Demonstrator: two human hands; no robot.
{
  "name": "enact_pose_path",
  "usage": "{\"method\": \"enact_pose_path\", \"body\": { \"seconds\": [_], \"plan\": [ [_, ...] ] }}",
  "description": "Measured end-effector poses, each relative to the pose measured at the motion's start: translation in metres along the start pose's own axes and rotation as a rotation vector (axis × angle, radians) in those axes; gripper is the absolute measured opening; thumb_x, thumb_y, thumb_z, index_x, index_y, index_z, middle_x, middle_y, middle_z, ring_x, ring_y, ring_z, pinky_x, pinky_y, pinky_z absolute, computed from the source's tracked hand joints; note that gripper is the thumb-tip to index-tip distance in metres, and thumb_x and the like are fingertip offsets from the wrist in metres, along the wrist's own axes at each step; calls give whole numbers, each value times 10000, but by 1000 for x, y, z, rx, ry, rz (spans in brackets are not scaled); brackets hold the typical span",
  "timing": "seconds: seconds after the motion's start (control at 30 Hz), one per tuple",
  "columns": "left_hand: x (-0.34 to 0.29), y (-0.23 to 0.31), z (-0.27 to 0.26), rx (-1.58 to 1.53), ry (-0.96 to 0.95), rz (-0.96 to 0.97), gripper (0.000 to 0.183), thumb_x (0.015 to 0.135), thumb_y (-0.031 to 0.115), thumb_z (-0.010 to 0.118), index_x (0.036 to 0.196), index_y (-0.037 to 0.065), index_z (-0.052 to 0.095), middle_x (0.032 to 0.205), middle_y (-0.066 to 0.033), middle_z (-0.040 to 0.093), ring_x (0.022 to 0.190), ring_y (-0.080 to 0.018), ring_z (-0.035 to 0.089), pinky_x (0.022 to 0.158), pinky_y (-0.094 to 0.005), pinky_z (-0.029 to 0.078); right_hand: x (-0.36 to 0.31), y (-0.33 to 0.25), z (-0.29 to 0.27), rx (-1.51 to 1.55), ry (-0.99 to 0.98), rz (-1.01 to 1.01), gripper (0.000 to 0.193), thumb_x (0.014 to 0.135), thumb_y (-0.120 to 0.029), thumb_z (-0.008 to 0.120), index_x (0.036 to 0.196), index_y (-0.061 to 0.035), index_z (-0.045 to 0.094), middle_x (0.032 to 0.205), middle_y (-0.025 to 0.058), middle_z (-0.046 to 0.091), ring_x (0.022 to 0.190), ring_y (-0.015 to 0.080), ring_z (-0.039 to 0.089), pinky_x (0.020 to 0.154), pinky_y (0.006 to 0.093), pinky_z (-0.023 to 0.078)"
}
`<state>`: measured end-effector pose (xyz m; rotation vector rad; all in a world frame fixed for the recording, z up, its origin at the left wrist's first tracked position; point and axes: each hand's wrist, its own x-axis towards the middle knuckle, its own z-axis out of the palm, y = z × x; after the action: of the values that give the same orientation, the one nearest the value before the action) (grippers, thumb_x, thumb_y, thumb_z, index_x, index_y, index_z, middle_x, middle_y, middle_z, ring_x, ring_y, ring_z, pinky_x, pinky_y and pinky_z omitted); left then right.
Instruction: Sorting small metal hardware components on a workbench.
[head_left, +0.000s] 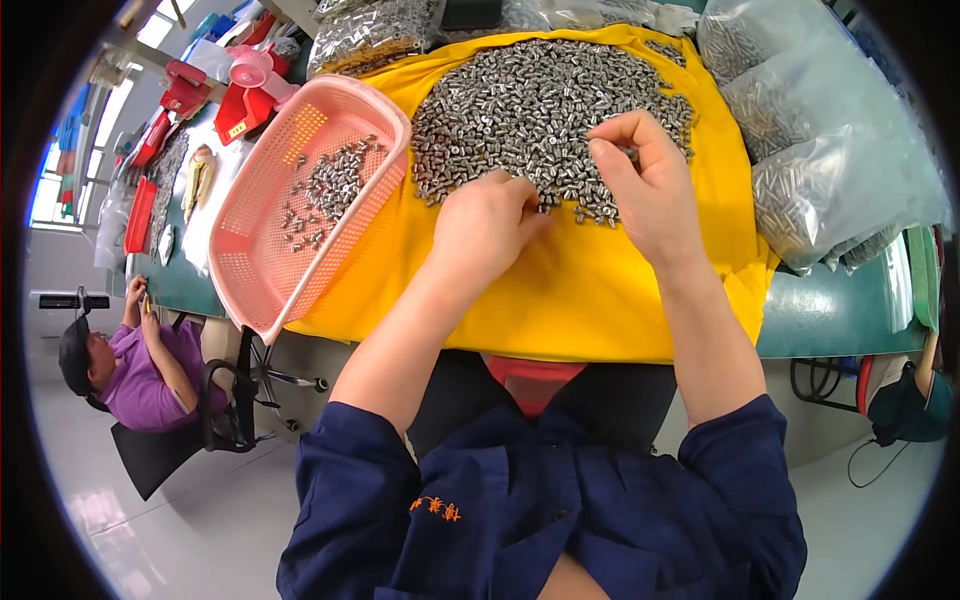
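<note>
From where I sit, I see two bare hands working over a wide pile of small silvery metal pieces (530,105), heaped on a yellow cloth (570,300) that covers the middle of the surface (815,315). I have the left hand (490,225) low at the near edge of the pile, back up, its fingers curled down and its thumb pointing to the right; the fingertips are hidden from me, so I cannot tell whether they pinch a piece. I have the right hand (645,180) raised over the pile's right part — forefinger and thumb bent toward each other, tips close together, the other fingers folded in. Whether a piece sits between those tips I cannot tell.

Left of the pile I see a pink basket (240,220) with perforated walls, its right rim over the cloth. A smaller batch of the same pieces lies loose inside it, mostly toward its right side.

Around this, clear plastic bags (835,190) filled with metal parts crowd the right edge of the cloth, and a pink fan (250,68) stands beyond the basket — near a red bin (243,112). Off to the left, a person in a purple shirt (165,370) sits on a chair, hands raised.
</note>
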<state>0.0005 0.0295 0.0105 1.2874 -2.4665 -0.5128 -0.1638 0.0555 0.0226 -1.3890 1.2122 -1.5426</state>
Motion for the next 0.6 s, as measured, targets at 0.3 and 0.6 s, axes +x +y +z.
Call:
{"method": "enact_pose_path", "body": {
  "seconds": [0.3, 0.6],
  "plan": [
    [7, -3, -12, -354, -81, -84, 92, 738, 56, 613, 819, 14, 604, 777, -59, 598, 702, -166, 594, 644, -268, 468, -3, -4, 0, -8, -56, 41, 47, 819, -61, 523, 848, -24, 516, 714, -17, 521, 602, 31, 437, 520, 185, 377],
    [16, -11, 3, -1346, 0, -196, 142, 778, -15, 589, 920, -23, 589, 820, -68, 616, 736, -128, 595, 695, -238, 496, -4, -9, 3, -244, -124, 7, 53, 776, -47, 503, 822, -20, 503, 699, 76, 572, 591, 129, 534, 541, 258, 430]
  ]
}}
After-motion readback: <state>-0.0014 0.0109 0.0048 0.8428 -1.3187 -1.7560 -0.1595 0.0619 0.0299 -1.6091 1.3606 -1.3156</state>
